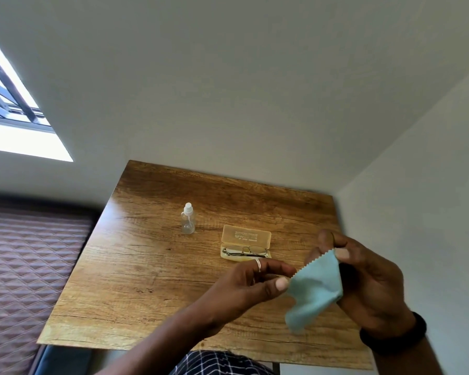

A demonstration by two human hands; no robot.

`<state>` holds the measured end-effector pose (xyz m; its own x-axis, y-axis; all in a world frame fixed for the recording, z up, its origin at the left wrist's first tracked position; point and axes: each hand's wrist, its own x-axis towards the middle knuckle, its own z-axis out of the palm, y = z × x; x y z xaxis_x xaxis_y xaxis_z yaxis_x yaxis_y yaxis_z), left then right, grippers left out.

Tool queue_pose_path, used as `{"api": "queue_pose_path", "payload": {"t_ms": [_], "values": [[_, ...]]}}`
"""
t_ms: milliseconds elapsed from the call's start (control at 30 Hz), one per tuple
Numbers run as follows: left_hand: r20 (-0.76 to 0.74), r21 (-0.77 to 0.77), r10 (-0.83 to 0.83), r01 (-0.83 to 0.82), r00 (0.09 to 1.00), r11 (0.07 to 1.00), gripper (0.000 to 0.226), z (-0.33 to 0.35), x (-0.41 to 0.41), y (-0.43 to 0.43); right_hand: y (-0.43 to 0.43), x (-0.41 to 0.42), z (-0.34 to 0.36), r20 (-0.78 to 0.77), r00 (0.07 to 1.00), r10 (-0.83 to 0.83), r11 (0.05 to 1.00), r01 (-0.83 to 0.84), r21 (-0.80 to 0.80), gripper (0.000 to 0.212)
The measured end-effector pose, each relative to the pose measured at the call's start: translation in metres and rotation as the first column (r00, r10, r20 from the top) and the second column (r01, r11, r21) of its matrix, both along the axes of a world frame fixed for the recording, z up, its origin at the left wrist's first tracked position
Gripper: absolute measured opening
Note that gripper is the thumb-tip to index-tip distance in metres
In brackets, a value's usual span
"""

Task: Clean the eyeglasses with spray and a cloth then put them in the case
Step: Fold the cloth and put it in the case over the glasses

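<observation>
A light blue cleaning cloth (313,290) with a zigzag edge hangs above the wooden table (157,266). My right hand (363,277) pinches its upper right corner between thumb and fingers. My left hand (255,282) pinches its left corner between thumb and forefinger. Behind my hands a translucent yellow case (246,237) stands open on the table. Thin-framed eyeglasses (245,250) lie folded in its lower half. A small clear spray bottle (188,219) with a white nozzle stands upright to the left of the case.
The table stands in a corner, with white walls behind it and on its right. A quilted brown mattress (30,266) lies to its left. A window (8,104) is at the upper left.
</observation>
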<state>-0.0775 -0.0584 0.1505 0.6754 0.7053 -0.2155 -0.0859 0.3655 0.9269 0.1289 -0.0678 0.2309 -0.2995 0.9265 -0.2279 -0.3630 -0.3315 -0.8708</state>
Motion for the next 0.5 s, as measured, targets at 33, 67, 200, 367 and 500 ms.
{"api": "queue_pose_path", "payload": {"t_ms": [33, 67, 200, 367, 500], "values": [[-0.013, 0.043, 0.003, -0.002, 1.000, 0.999, 0.037, 0.001, 0.000, 0.000, 0.000, 0.001, 0.000, 0.000, 1.000, 0.001, 1.000, -0.001, 0.001, 0.036], [-0.048, 0.116, 0.008, -0.002, 0.999, 0.993, 0.039, 0.001, 0.000, -0.001, -0.001, 0.001, 0.000, 0.006, 1.000, 0.004, 1.000, -0.004, 0.004, 0.035], [-0.158, 0.358, 0.148, -0.083, 0.976, 0.930, 0.025, 0.000, 0.007, -0.003, -0.003, 0.002, -0.001, 0.020, 1.000, -0.001, 1.000, 0.000, 0.018, 0.034], [-0.191, 0.469, 0.283, -0.166, 0.940, 0.868, 0.009, -0.008, -0.002, -0.001, -0.005, 0.008, -0.007, 0.052, 0.998, -0.037, 0.999, 0.036, 0.025, 0.032], [-0.274, 0.568, 0.361, -0.152, 0.892, 0.808, 0.014, -0.015, -0.018, 0.007, -0.002, 0.014, -0.020, 0.264, 0.962, -0.073, 0.996, 0.057, 0.070, 0.020]]}}
